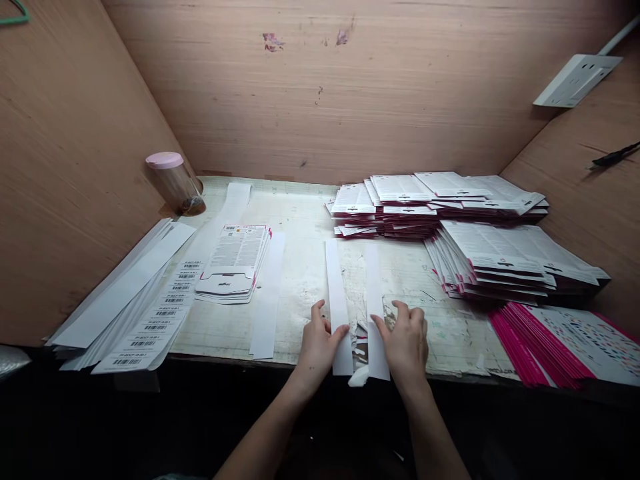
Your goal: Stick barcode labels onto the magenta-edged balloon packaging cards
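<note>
Two long white paper strips lie upright and side by side at the table's front edge, a left strip [336, 280] and a right strip [373, 287]. My left hand [316, 343] rests at the outer side of the left strip, its thumb on the paper and its fingers apart. On the other side, my right hand [407, 340] has its thumb at the right strip's outer edge and its fingers loosely bent and spread. Neither hand grasps a strip. Between the strips, a crumpled white scrap [359, 376] sits at the worn table edge.
To the left lie a stack of printed cards [235, 257], another white strip [270, 293], barcode label sheets [165, 310] and a lidded clear jar [175, 183]. Piles of white cards [400, 193] and pink-edged packets [565, 340] fill the right. Wooden walls [310, 100] enclose the table.
</note>
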Available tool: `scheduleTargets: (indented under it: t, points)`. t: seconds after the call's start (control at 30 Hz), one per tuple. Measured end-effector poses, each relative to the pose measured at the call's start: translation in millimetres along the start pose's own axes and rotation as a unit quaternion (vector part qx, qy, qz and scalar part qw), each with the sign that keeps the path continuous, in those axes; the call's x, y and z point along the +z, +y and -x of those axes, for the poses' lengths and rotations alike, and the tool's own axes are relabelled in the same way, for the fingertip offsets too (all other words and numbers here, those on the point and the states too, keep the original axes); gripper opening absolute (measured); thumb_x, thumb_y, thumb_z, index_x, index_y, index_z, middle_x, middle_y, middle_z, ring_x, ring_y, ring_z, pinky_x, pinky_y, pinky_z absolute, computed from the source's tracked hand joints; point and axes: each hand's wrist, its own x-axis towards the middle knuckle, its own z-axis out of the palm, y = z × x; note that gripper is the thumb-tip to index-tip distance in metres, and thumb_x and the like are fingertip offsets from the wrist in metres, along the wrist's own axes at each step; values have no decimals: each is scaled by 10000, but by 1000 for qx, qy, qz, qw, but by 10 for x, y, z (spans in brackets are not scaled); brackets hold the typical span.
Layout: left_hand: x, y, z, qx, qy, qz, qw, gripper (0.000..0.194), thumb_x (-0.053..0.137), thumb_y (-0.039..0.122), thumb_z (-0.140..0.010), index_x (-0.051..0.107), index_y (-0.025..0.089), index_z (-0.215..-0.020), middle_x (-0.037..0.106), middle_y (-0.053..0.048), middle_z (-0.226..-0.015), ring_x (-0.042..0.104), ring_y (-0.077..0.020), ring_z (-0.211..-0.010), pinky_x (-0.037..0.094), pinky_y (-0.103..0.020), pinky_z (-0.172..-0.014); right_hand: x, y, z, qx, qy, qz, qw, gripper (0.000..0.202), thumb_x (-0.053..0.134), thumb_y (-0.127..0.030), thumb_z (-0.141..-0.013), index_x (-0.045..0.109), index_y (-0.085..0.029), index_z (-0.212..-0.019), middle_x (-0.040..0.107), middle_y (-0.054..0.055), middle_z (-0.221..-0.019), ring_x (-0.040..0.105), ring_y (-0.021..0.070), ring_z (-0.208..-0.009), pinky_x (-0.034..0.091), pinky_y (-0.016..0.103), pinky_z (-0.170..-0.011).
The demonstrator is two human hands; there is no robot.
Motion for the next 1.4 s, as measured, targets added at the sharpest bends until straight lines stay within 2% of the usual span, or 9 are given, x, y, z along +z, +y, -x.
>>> scheduleTargets:
  t: [0.23,0.4,0.6,0.8,0.9,0.97,1.07,1.17,1.4]
  points:
    - [-506,3,154,89,106,-265,954,459,475,504,-923,569,161,-1214,596,-135,-1115,593,-288,-989,480,-404,-850,311,-263,159,-440,-148,-11,886,418,457,-327,-962,518,-234,-1365,510,60,-1436,390,286,-1375,302,531,-1134]
    - [-990,-278,-9,-55,259,-422,867,638,640,564,-775,543,90,-1190,537,-185,-1132,473,-386,-1081,420,-499,-892,427,-103,81,-363,-128,14,923,408,484,-396,-951,606,-175,-1271,556,103,-1385,428,337,-1347,275,603,-1128]
    - [-1230,-384,-110,-66,192,-280,938,231,621,406,-800,554,202,-883,626,-63,-867,594,-280,-854,445,-369,-755,237,-457,114,-265,-137,-164,940,316,479,-404,-934,675,-193,-1065,634,122,-1249,541,307,-1216,449,496,-1012]
    - [-955,-340,-27,-62,50,146,986,470,715,489,-696,545,171,-999,546,47,-645,575,-151,-564,430,-249,-555,445,-1136,272,24,-348,-360,865,441,558,-473,-836,541,-168,-1154,663,40,-840,619,166,-519,478,295,-457]
    - [-801,-291,9,-23,20,137,990,468,688,481,-753,567,151,-1062,608,-3,-729,614,-170,-653,481,-277,-628,565,-1147,175,23,-259,-340,904,468,610,-301,-760,483,-156,-1186,595,-34,-692,614,170,-599,481,282,-583]
    - [-812,-272,-11,31,103,-10,994,427,610,463,-835,583,146,-1120,645,-84,-923,625,-224,-826,499,-342,-754,587,-1054,99,11,-216,-287,933,406,580,-255,-760,499,-164,-1148,563,-44,-634,609,188,-645,470,293,-640]
    - [-953,-276,-96,20,254,-292,922,467,586,454,-859,577,107,-1173,570,-180,-1139,530,-347,-1073,448,-472,-895,551,-881,69,-32,-127,-163,978,376,564,-280,-798,525,-186,-1160,618,48,-817,605,230,-736,457,330,-647]
    - [-1090,-298,-192,-44,263,-405,874,457,659,458,-803,590,87,-1061,560,-187,-1090,502,-387,-1082,438,-493,-891,480,-794,157,-136,-42,-78,987,293,529,-301,-857,595,-194,-1122,582,122,-998,576,278,-883,472,375,-705]
    - [-1172,-363,-262,-49,165,-46,984,316,676,313,-765,530,184,-1014,649,-16,-743,628,-208,-688,481,-315,-669,443,-1093,311,-99,-239,-269,928,202,536,-331,-901,642,-163,-935,640,71,-877,626,168,-708,517,294,-658]
